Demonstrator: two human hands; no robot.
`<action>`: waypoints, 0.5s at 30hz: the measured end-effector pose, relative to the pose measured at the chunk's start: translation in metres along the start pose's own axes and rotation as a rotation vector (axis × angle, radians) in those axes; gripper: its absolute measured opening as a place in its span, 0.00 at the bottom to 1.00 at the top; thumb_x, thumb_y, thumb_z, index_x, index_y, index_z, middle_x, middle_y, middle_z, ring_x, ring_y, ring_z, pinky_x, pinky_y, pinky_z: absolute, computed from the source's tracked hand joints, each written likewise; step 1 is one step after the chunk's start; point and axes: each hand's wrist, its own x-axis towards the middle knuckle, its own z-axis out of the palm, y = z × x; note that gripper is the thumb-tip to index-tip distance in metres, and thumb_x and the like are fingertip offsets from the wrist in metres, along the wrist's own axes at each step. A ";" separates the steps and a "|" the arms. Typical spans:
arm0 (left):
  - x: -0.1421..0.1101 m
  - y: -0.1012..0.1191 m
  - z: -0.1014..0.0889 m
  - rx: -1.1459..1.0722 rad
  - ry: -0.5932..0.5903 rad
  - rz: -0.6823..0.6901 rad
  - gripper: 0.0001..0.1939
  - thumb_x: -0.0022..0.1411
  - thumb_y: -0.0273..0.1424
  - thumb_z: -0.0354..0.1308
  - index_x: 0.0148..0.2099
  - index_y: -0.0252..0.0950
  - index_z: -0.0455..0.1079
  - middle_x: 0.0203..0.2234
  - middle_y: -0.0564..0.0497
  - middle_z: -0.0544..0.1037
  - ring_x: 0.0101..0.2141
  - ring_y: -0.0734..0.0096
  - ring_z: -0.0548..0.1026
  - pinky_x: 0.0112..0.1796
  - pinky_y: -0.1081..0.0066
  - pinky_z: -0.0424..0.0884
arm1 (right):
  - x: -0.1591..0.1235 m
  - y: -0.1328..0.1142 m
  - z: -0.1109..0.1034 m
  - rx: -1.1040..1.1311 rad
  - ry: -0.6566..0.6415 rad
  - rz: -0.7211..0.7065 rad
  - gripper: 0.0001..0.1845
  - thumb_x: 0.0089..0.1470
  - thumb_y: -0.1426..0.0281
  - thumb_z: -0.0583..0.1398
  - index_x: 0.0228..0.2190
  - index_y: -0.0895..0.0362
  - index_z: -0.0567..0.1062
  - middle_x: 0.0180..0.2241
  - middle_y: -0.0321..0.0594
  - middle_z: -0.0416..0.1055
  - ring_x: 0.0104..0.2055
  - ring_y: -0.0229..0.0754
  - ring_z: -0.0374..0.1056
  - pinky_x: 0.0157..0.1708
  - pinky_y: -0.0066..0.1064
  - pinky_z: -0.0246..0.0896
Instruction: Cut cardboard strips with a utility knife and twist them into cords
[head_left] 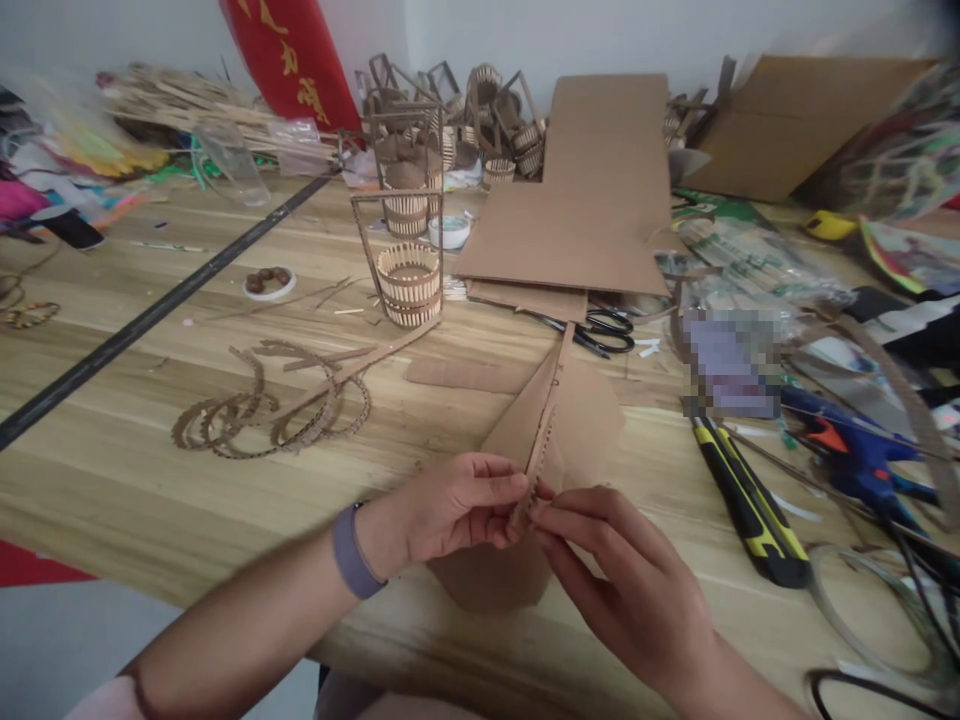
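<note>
Both hands meet at the near edge of a wooden table [150,480]. My left hand [450,505], with a purple band on the wrist, pinches the near end of a long corrugated cardboard strip [551,400]. My right hand [615,580] pinches the same end from the other side. The strip runs away from me over a loose cardboard piece [585,420]. Another cardboard piece [487,575] lies under my hands.
Curled notched cardboard strips [270,410] lie to the left. A small cardboard basket in a frame [409,280], scissors [600,330], cardboard sheets [585,210], a yellow-black utility knife [750,500], a blue glue gun [855,450] and a black bar [150,315] surround the spot.
</note>
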 end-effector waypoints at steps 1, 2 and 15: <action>0.000 0.000 0.000 0.010 0.006 -0.004 0.20 0.49 0.40 0.75 0.34 0.30 0.75 0.19 0.55 0.72 0.19 0.83 0.68 0.22 0.83 0.63 | -0.001 0.000 0.000 0.003 -0.002 0.003 0.15 0.58 0.79 0.60 0.45 0.52 0.73 0.35 0.40 0.76 0.37 0.38 0.75 0.36 0.27 0.72; 0.000 -0.001 0.000 0.021 0.015 -0.006 0.21 0.48 0.41 0.75 0.35 0.30 0.75 0.19 0.55 0.72 0.19 0.83 0.67 0.22 0.82 0.63 | -0.002 0.000 0.001 0.009 -0.002 0.006 0.15 0.58 0.79 0.60 0.45 0.52 0.73 0.36 0.40 0.76 0.37 0.38 0.75 0.36 0.28 0.73; -0.012 0.009 0.001 0.279 -0.099 -0.197 0.18 0.47 0.39 0.71 0.35 0.30 0.78 0.17 0.56 0.70 0.15 0.84 0.61 0.15 0.78 0.52 | 0.022 0.047 -0.019 0.772 0.189 1.002 0.24 0.50 0.45 0.61 0.32 0.53 0.68 0.18 0.24 0.54 0.15 0.31 0.45 0.14 0.26 0.42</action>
